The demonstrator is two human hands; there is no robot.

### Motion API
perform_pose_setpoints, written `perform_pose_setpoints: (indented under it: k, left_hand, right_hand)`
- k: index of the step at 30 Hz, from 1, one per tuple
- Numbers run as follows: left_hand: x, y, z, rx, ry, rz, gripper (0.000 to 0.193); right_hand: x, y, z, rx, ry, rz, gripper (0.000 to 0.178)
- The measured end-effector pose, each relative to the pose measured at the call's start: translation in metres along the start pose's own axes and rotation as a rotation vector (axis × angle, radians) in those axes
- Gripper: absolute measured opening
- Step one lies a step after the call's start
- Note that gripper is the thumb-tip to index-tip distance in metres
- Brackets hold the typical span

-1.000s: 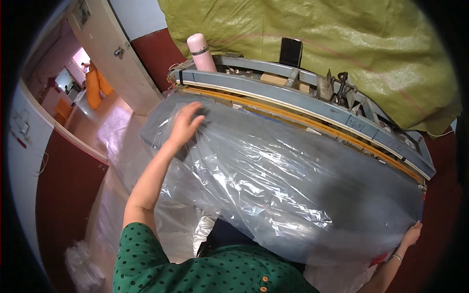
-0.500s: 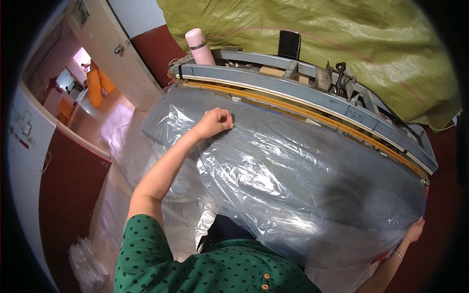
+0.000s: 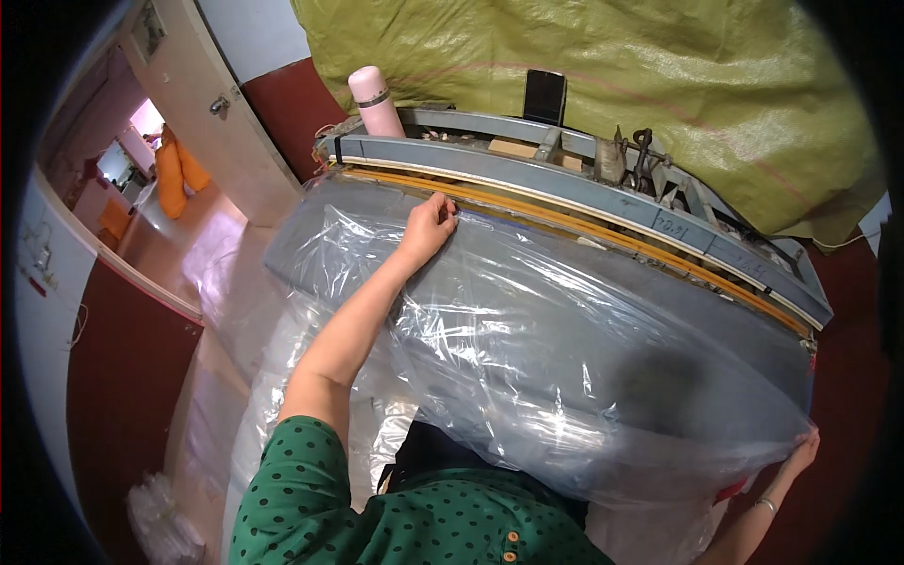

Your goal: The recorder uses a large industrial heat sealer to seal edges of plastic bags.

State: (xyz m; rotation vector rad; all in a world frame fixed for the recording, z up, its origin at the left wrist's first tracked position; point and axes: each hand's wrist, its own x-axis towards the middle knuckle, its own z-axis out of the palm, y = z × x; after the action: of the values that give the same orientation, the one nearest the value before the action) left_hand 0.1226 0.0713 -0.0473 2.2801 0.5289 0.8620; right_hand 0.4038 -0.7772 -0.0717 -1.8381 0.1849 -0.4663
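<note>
Left hand: the left hand point(image 3: 428, 224) sits above centre of the frame, fingers curled together and pinching the far edge of the clear plastic bag point(image 3: 565, 377), just beside the yellow sealing strip point(image 3: 584, 221).
Right hand: the right hand point(image 3: 799, 454) is at the lower right rim of the frame, fingers closed over the bag's near corner; the grip itself is partly hidden by the film.
Bag position: the bag lies spread across the grey bed of the sealing machine point(image 3: 584, 184), filling the middle of the frame, its upper edge close against the strip.
Bag contents: cannot tell; the film looks flat and wrinkled, with only the grey bed showing through.
Other containers: a pink flask point(image 3: 377, 102) stands capped at the upper left end of the machine; its contents are hidden.
Behind: a green tarp point(image 3: 603, 85) covers the top of the frame; a dark phone point(image 3: 544, 96) leans against it.
Risk: the film is creased near the left hand, so folds could lie across the strip and give an uneven seam.
Risk: the left fingers are very near the strip and could be caught or burnt.
Risk: the loose bag could slip off the bed at lower right.
</note>
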Motion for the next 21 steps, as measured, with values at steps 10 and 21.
perform_pose_setpoints:
  k: [10, 21]
  left_hand:
    - [-0.010, 0.009, -0.018, 0.021, -0.206, -0.027, 0.037]
    - [0.016, 0.028, -0.030, 0.299, -0.055, 0.351, 0.010]
  right_hand:
    - [-0.062, -0.072, -0.043, 0.254, 0.206, 0.077, 0.046]
    - [0.009, -0.029, -0.041, 0.292, 0.226, 0.018, 0.029]
